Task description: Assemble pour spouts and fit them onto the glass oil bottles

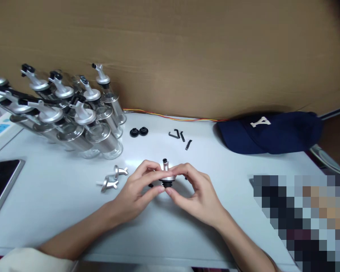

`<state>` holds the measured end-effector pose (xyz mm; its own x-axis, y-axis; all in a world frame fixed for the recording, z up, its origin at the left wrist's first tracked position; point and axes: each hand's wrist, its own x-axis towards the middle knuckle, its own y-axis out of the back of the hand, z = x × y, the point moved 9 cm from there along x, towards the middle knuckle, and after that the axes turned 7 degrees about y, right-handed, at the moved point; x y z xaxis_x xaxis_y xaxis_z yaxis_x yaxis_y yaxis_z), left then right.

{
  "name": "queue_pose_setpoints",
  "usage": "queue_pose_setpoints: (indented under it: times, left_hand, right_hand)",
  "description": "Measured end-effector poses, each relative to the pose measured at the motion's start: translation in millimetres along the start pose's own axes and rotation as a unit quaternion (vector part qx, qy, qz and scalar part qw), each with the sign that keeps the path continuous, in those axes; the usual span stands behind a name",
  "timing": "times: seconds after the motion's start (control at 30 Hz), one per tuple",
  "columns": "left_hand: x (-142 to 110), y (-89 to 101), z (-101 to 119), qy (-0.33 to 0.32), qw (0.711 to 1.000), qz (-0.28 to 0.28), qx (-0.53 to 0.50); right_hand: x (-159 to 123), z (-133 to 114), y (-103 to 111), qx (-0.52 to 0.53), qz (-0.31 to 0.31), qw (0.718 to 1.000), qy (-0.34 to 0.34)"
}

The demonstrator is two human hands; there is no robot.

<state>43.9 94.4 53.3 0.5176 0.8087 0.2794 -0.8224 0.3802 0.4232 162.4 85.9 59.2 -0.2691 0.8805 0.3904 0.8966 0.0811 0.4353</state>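
Note:
Between both hands, a little above the white table, is a silver pourer spout (167,177) with a ribbed black stopper underneath and a black tip on top. My left hand (143,181) pinches it from the left, thumb at the stopper and fingers on the silver collar. From the right, my right hand (194,185) grips it the same way. Two loose silver spouts, one nearer (109,184) and one farther (120,172), lie left of my left hand. Small dark pieces behind my fingers are partly hidden.
Several glass bottles with silver spouts (102,138) stand at the back left. Two black stoppers (139,131) and several small black clips (183,136) lie beyond my hands. A navy cap (269,132) is at the right, a phone (4,185) at the left. Cardboard (170,56) rises behind.

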Motion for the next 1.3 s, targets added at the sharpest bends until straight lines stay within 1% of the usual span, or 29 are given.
queue_pose_setpoints:
  times: [0.1,0.2,0.33,0.43,0.5,0.6,0.67,0.73,0.8,0.9,1.0,1.07,1.13,1.17,1.2,1.23,1.27,1.3]
  left_hand:
    - [-0.3,-0.7,0.1,-0.008,1.0,0.001,0.007]
    - [-0.2,-0.9,-3.5,0.002,1.0,0.006,0.004]
    - [0.4,6.2,-7.2,0.016,0.999,0.049,-0.006]
    - [1.3,13.6,-2.6,0.008,0.997,0.073,0.01]
    - [2.0,20.2,2.1,0.003,0.996,0.088,0.023]
    - [2.7,31.5,4.8,0.009,0.992,0.12,0.029]
    - [2.5,37.7,2.4,0.02,0.989,0.144,0.026]
    - [1.9,41.3,0.5,0.022,0.986,0.16,0.028]
    - [1.6,44.7,2.5,0.01,0.985,0.167,0.041]
    - [0.0,61.3,15.3,-0.031,0.978,0.198,0.062]
    - [-1.4,90.3,33.5,-0.067,0.966,0.242,0.063]
    - [-0.8,108.0,43.6,-0.077,0.959,0.267,0.056]
    - [1.5,117.0,47.6,-0.066,0.955,0.285,0.044]
    - [4.2,115.7,46.1,-0.048,0.958,0.282,0.037]
    - [8.3,109.2,41.5,-0.021,0.964,0.264,0.027]
    - [13.1,97.1,34.4,0.014,0.973,0.23,0.013]
    - [17.9,80.0,25.6,0.05,0.982,0.182,-0.006]
    - [21.6,59.0,16.7,0.084,0.988,0.121,-0.033]
  right_hand:
    - [0.9,-2.4,0.5,0.002,0.006,1.0,0.014]
    - [2.0,-3.5,-0.1,-0.017,0.003,1.0,0.021]
    - [4.6,-6.6,-3.8,-0.012,-0.011,0.999,0.042]
    - [5.5,-8.6,-7.7,0.004,-0.032,0.998,0.059]
    - [5.5,-8.7,-5.1,0.001,-0.021,0.998,0.066]
    - [4.6,-5.6,4.3,-0.02,0.024,0.998,0.061]
    - [4.1,-1.5,6.4,-0.013,0.035,0.998,0.048]
    - [4.0,4.5,4.6,0.023,0.032,0.999,0.027]
    - [3.9,11.7,1.4,0.077,0.027,0.997,0.001]
    - [3.4,19.0,-2.3,0.167,0.031,0.985,-0.021]
    - [2.7,20.2,-3.1,0.237,0.039,0.97,-0.022]
    - [2.1,20.3,-1.7,0.26,0.046,0.964,-0.028]
    - [2.0,19.7,2.0,0.263,0.057,0.963,-0.032]
    - [2.2,18.7,4.2,0.261,0.062,0.963,-0.032]
    - [2.7,17.2,5.7,0.261,0.064,0.963,-0.032]
    - [3.5,15.2,5.7,0.264,0.058,0.962,-0.031]
    - [4.3,13.3,4.4,0.271,0.046,0.961,-0.032]
    - [4.9,11.8,1.6,0.284,0.029,0.958,-0.038]
